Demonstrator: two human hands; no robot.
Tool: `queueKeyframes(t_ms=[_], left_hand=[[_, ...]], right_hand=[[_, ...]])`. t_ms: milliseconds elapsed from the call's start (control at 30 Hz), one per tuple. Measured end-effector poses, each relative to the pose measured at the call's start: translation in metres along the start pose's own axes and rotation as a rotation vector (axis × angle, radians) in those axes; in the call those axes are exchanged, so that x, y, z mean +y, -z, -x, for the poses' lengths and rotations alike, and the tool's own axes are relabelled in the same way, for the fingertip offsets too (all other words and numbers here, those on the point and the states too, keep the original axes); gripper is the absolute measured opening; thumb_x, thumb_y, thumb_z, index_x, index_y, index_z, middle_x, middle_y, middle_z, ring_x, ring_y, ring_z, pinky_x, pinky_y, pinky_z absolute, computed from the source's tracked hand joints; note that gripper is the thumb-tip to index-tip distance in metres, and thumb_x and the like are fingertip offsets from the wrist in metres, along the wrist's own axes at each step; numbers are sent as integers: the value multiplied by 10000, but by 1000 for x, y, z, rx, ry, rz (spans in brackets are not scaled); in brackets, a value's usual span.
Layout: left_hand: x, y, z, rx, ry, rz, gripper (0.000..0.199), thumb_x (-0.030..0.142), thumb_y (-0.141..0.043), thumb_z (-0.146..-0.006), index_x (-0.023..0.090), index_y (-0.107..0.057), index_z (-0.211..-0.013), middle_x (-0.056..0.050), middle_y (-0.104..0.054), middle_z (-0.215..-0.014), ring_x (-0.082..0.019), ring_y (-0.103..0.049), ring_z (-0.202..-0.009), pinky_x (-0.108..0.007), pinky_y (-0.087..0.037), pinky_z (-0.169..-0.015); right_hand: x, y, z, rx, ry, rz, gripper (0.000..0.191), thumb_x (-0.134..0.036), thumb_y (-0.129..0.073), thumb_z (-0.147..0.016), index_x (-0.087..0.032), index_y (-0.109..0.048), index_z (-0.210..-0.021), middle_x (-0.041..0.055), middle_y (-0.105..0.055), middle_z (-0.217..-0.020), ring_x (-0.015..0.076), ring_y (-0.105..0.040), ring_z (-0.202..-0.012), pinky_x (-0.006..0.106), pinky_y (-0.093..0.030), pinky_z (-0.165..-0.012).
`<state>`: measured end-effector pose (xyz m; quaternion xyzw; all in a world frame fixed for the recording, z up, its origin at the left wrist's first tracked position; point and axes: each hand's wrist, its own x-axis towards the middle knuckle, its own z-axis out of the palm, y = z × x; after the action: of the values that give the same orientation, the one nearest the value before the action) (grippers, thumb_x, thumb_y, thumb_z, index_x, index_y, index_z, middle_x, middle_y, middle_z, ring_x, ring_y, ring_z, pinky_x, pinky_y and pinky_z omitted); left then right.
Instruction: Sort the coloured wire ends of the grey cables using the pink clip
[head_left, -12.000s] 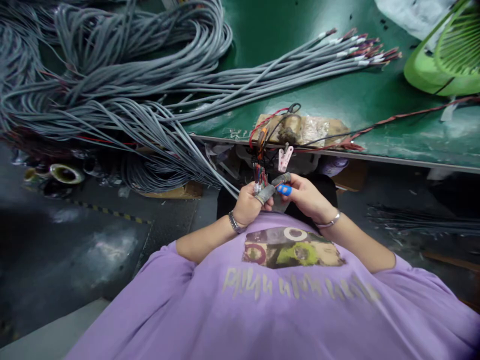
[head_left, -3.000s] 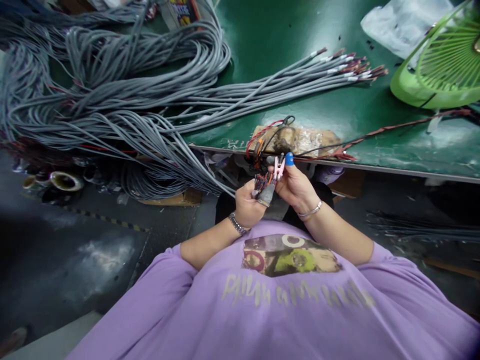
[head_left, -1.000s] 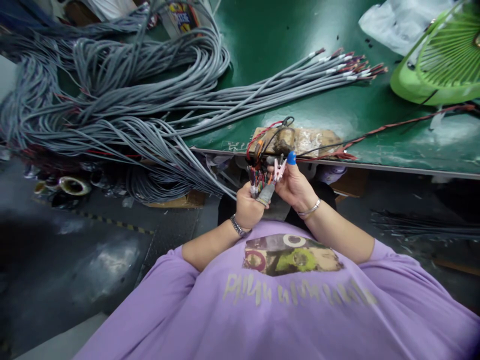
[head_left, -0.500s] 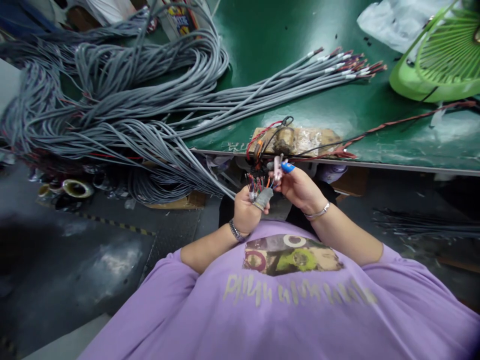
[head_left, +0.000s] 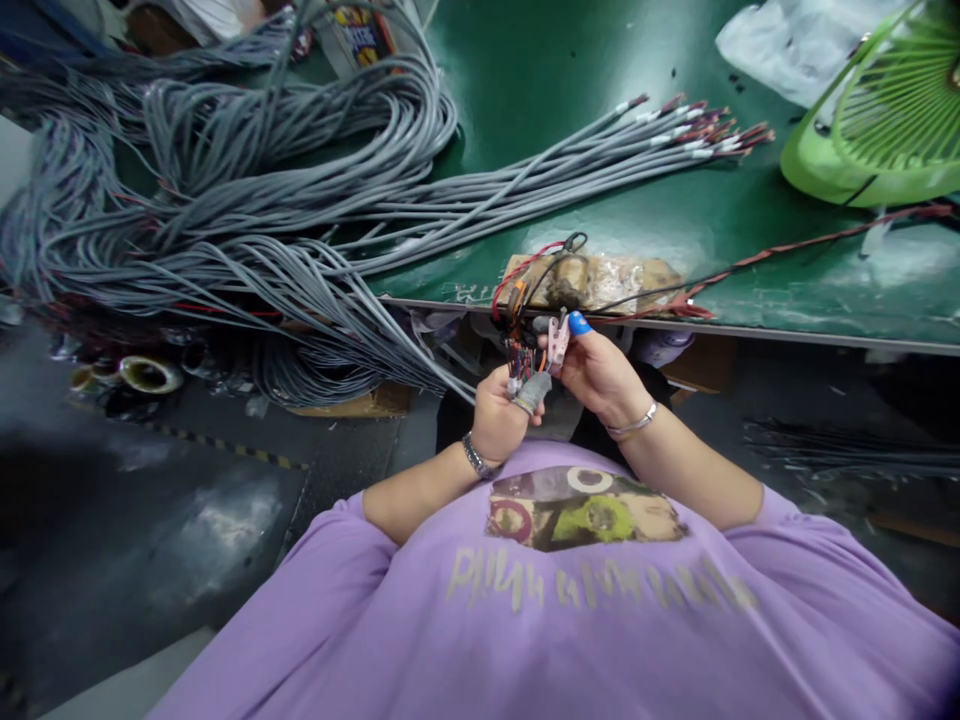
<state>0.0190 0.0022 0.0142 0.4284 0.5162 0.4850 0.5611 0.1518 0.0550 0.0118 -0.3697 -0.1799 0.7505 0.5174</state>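
Observation:
My left hand (head_left: 501,415) is closed around the end of a grey cable, whose thin coloured wires (head_left: 523,357) fan out above the fingers. A grey knitted cover (head_left: 532,393) sits over its thumb. Close beside it, my right hand (head_left: 604,375) pinches a pale pink clothes peg (head_left: 557,340) at the wires. Blue tape or a cover (head_left: 578,323) wraps the right thumb tip. What the peg's jaws grip is too small to make out. Just beyond the hands, a wooden block (head_left: 660,278) carrying black, red and orange leads lies at the table edge.
Thick bundles of grey cable (head_left: 300,180) cover the left of the green table (head_left: 540,80). Stripped cable ends (head_left: 720,135) point right. A green fan (head_left: 892,120) and a clear plastic bag (head_left: 787,50) stand at the right. Tape rolls (head_left: 150,375) lie below left.
The pink peg has turned and shows its side, with the right thumb slightly higher. My left hand has shifted a little to the right, and the wires have tilted upright.

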Motion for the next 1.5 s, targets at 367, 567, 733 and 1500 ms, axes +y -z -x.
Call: queueKeyframes(t_ms=[367,567,733,1500], left_hand=[[-3,1,0,2,8,-9,417,549,-769,-717,164,-610,-720,40,-588,-512,-61,-495,-389,-164,-396,-360],[-2,0,-2,-23,11,-2,412,543,-769,-718,161,-614,-717,43,-580,-507,-57,-485,-381,-161,-395,-359],[-2,-1,-1,-7,9,7,411,540,-770,-712,163,-607,-716,44,-578,-507,-57,-485,-383,-160,-393,-356],[1,0,-4,-9,30,-2,392,497,-797,-701,165,-589,-699,48,-566,-492,-59,-475,-371,-160,-378,-351]], right_hand=[[2,2,0,-36,25,31,452,-657,-701,-782,-207,-668,-787,-5,-728,-726,104,-611,-608,245,-454,-586],[4,1,-2,-12,41,0,435,-626,-761,-741,-200,-685,-793,-9,-732,-721,97,-604,-580,244,-470,-585],[5,1,-2,-20,57,8,451,-647,-738,-753,-199,-682,-766,-9,-729,-719,90,-586,-552,247,-472,-579],[5,-2,0,-15,46,23,469,-656,-763,-708,-202,-681,-789,6,-729,-753,120,-579,-595,274,-436,-595]])
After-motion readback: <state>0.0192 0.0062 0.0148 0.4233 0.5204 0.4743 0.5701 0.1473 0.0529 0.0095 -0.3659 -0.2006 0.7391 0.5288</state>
